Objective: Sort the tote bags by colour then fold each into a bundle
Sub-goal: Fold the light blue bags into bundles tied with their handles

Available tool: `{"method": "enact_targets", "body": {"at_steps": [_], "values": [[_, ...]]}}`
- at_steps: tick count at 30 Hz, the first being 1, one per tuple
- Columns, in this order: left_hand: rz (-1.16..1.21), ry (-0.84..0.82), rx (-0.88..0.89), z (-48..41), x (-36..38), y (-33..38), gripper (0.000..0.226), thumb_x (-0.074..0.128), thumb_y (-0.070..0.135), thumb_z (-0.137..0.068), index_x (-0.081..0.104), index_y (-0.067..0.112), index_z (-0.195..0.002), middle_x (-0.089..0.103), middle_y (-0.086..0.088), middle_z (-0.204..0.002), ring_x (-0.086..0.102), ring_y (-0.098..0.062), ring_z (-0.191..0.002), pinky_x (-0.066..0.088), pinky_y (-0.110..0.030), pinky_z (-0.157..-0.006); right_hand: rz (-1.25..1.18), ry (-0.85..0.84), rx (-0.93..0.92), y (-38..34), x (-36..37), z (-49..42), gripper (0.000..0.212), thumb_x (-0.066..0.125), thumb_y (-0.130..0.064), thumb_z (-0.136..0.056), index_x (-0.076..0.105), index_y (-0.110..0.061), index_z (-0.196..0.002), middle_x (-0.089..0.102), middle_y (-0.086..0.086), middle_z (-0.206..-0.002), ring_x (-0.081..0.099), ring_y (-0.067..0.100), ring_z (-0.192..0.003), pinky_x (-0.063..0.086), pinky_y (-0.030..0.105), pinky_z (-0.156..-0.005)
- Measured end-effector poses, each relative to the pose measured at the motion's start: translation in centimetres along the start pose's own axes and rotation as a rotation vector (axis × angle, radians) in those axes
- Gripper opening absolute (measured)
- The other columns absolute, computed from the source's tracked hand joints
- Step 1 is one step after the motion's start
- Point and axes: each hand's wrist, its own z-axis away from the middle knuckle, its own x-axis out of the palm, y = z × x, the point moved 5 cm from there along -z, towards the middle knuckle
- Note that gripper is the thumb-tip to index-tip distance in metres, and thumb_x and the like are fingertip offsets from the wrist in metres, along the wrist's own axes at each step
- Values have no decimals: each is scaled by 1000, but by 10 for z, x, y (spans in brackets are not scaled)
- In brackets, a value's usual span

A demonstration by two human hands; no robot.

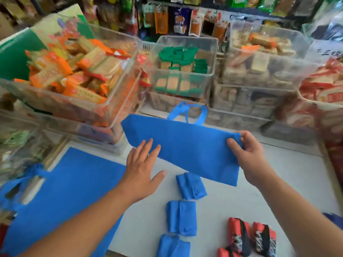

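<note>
1. Currently the folding step is in hand, with the sorting seemingly done: a blue non-woven fabric tote bag (181,145), already narrowed to a long band, lies between the two hands.
2. Right hand (246,151): thumb and curled fingers pinch the band's end corner. Whether that end is lifted off the pale grey tabletop (278,182) I cannot tell.
3. Left hand (143,167): flat, fingers straight and spread, fingertips on the band's near edge, holding nothing.
4. Orientation: the long axis runs slantwise, from beyond the left fingertips across to the right hand. The looped blue handles (187,112) stick out of the far long edge, pointing away from both hands toward the clear plastic snack bins (183,71).
5. Below the hands, toward the wrists: three folded blue bundles (181,217) in a column; red-and-black bundles (238,234) under the right forearm. A flat, unfolded blue tote (70,191) lies outside the left forearm.
6. Next move, by my judgement: tuck the handles in, then fold the band along its length into a bundle, left palm pinning each crease.
</note>
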Motion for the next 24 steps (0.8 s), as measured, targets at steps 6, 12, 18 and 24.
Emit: {"method": "enact_targets", "body": {"at_steps": [6,12,18,24], "values": [[-32,-169,-23,-65,33,25,91,17,73,-85,19,26,-163,-4,-1,-173,-9,-18,-158,2,-39,-128,-30,130,191,60,-52,-63,11,70,-21,-97,61,-23,-92,74,6,-99,67,24,-83,52,40,-76],[-250,-343,-20,-115,81,-9,71,37,57,-104,6,34,-164,-22,-1,-170,-18,-23,-157,-1,-44,-128,140,210,290,146,-55,-122,15,74,-17,-92,61,-22,-94,67,7,-92,62,26,-82,48,34,-68],[-360,-460,-8,-158,144,-69,83,20,77,-92,-13,43,-160,-32,1,-166,-26,-27,-155,-7,-54,-126,547,254,270,194,-39,-169,37,74,-26,-91,59,-24,-124,64,12,-118,64,32,-103,53,44,-84],[-137,-347,-47,-131,180,-84,87,7,79,-85,-3,39,-162,-27,1,-168,-30,-22,-153,-10,-50,-126,1235,77,-169,212,30,-155,73,33,-70,-94,45,-28,-152,34,11,-162,28,38,-149,21,57,-122]]}}
